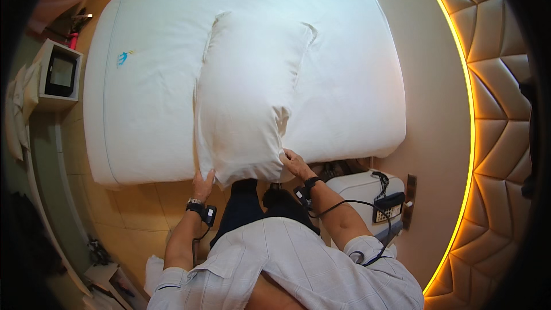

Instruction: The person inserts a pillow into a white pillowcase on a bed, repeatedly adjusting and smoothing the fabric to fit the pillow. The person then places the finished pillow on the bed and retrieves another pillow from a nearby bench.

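A white pillow [249, 77] in a smooth pillowcase lies across a bed with white bedding [150, 107], its near end hanging at the mattress edge before me. My left hand [203, 186] grips the pillowcase's near left corner, thumb towards the cloth. At the near right corner, my right hand [295, 163] pinches the fabric, which is creased just above it. Each wrist bears a black strap with a small device and cable; a metal watch is on the left wrist. The pillow's far corners lie on the bed cover.
A white bedside cabinet [357, 189] stands right of my legs, with a black pouch [389, 200] and cable on it. Behind it is a wall with a lit strip [472, 116] and padded panels. At the left, a white box shelf [79, 82] holds a dark-fronted appliance.
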Demonstrator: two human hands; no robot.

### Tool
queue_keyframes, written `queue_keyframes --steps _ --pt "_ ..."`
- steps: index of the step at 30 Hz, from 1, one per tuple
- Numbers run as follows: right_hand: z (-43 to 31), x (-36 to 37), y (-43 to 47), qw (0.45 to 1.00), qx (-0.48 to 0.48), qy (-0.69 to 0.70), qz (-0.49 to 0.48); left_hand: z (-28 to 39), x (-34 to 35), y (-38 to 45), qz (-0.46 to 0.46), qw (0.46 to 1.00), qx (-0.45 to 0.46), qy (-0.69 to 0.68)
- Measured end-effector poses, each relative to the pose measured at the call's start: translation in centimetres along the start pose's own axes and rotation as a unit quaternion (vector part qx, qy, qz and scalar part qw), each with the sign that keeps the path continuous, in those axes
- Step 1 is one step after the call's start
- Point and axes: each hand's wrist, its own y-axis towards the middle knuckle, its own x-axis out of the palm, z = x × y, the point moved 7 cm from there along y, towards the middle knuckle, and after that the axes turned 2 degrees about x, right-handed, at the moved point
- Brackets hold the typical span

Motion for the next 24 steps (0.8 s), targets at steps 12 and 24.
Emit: queue_keyframes --steps 12,24 --pt "4.2 1.9 -5.5 0.919 0.160 0.360 0.007 -5.9 2.9 -2.3 0.004 0.829 -0.178 -0.531" --pt "5.6 5.0 -16.3 0.925 0.212 0.268 -0.167 -8.4 -3.0 -6.4 0.083 0.869 -0.119 -0.473"
